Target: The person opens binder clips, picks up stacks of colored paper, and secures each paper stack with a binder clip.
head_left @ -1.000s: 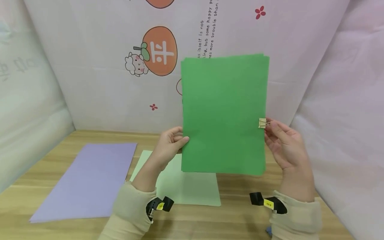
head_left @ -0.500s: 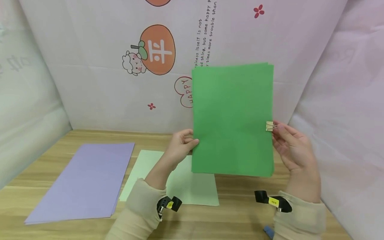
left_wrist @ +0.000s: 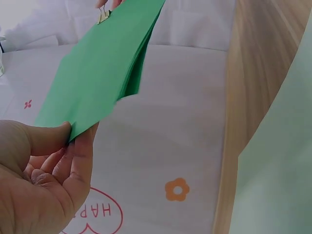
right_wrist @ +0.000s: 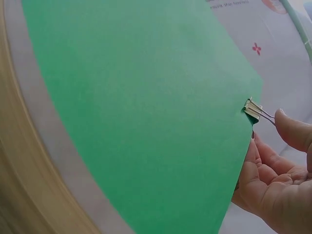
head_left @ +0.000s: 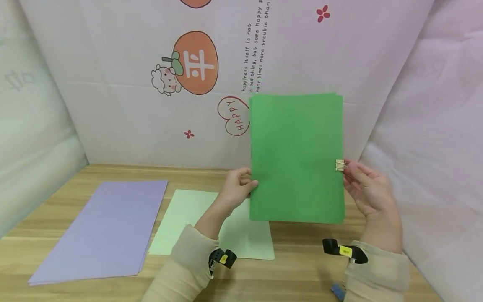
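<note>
A stack of green paper sheets (head_left: 296,155) is held upright above the table, its edges slightly uneven at the top. A pale yellow binder clip (head_left: 339,165) sits on its right edge. My left hand (head_left: 235,191) pinches the lower left edge, thumb in front and fingers behind. With my right hand (head_left: 371,188) I grip the clip's wire handle; in the right wrist view the thumb (right_wrist: 292,131) lies at the handle's end and the other fingers are beside the paper's edge. In the left wrist view the sheets (left_wrist: 97,68) fan slightly apart along one side.
Purple sheets (head_left: 102,228) lie on the wooden table (head_left: 158,285) at the left. Pale green paper (head_left: 247,235) lies in the middle, partly behind my left arm. A small blue object (head_left: 338,290) is by my right sleeve. White printed cloth (head_left: 124,105) hangs behind and at both sides.
The green stack has shifted right and come lower, both hands moving along with it. Their hold on the paper and the binder clip looks the same.
</note>
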A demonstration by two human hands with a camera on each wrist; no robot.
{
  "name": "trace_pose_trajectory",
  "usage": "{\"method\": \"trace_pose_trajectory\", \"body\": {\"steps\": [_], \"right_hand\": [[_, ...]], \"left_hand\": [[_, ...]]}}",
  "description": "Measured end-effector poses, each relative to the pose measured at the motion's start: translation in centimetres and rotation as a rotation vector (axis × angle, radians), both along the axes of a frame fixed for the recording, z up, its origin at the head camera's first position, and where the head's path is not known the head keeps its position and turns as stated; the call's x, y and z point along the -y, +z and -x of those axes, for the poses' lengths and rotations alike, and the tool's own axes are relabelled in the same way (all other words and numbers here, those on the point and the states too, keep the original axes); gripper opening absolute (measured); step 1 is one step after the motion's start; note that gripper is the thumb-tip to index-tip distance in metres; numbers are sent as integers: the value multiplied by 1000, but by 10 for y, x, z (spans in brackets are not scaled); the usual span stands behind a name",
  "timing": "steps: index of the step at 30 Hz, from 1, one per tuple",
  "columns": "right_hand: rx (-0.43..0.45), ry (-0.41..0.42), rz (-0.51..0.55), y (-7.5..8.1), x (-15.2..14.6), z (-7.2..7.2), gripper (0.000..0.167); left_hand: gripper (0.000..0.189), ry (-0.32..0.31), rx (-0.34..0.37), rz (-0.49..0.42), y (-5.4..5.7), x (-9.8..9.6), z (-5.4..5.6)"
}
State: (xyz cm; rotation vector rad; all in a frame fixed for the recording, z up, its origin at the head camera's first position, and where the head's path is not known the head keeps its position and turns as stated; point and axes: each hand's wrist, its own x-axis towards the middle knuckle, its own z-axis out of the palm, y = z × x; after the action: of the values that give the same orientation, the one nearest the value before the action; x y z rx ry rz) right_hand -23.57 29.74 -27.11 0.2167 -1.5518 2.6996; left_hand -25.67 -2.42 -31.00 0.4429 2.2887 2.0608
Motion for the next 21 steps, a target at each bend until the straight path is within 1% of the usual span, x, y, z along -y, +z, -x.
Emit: {"method": "trace_pose_trajectory", "body": {"steps": [5,12,16,20,21], "right_hand": [[17,-19,-15,-5,-5,4,17],[64,-55,-49,-13,-14,10,16],[78,-50,-51,-20,-22,12,17],[102,-45,-64,-26,-29,14,18],[112,-46,-71,-27,-30,14,19]], "left_hand": [[21,3,-10,33,-5,-8,3],[27,-10,29,45,-15,-20,9],[26,-11,44,99,-21,-28,11],[14,-27,44,153,-27,-33,12],[15,-30,45,163,-27,-34,12]]}}
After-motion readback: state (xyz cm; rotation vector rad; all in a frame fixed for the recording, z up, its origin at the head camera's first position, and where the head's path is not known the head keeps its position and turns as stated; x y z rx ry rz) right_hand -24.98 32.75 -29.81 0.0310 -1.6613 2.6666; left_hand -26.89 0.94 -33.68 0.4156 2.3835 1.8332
